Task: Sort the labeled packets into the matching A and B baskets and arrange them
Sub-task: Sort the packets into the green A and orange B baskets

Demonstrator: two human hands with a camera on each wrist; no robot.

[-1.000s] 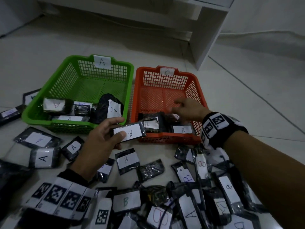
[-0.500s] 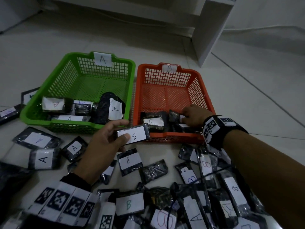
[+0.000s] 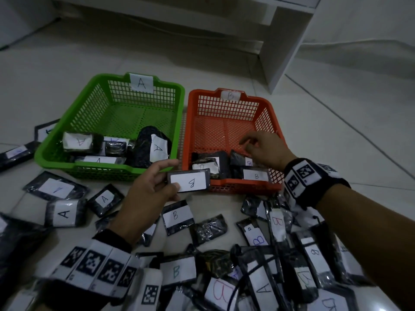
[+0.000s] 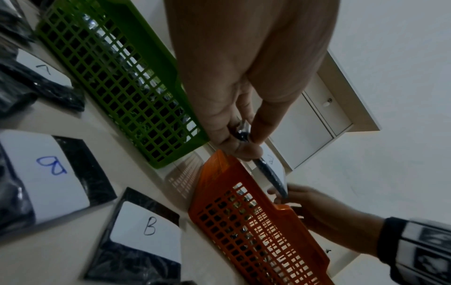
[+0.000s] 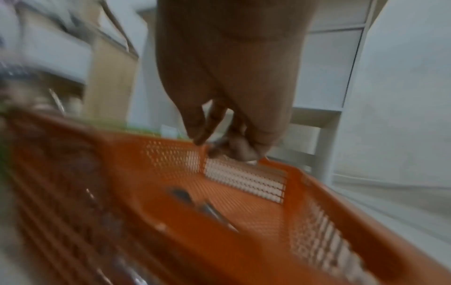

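Note:
My left hand (image 3: 174,176) pinches a black packet with a white B label (image 3: 188,181) just in front of the orange B basket's (image 3: 190,122) near rim. The left wrist view shows the same grip, left hand (image 4: 244,135) on the packet's edge (image 4: 270,173). My right hand (image 3: 249,147) hovers over the orange basket with loosely curled fingers and nothing in it. Below it lie a few B packets (image 3: 256,175) at the basket's near end. The right wrist view is blurred; my right hand (image 5: 219,138) hangs above the orange basket (image 5: 244,212). The green A basket (image 3: 94,90) stands to the left with several A packets (image 3: 157,149).
Many labelled packets (image 3: 176,215) lie scattered on the tiled floor in front of both baskets, thickest at the lower right. More A packets (image 3: 64,213) lie left of my left arm. A white cabinet (image 3: 280,41) stands behind the baskets. A thin black cable (image 3: 247,272) crosses the pile.
My right hand has lifted out of the packets at the orange basket's near end and now hovers above them. My left hand keeps the B packet, nearly still.

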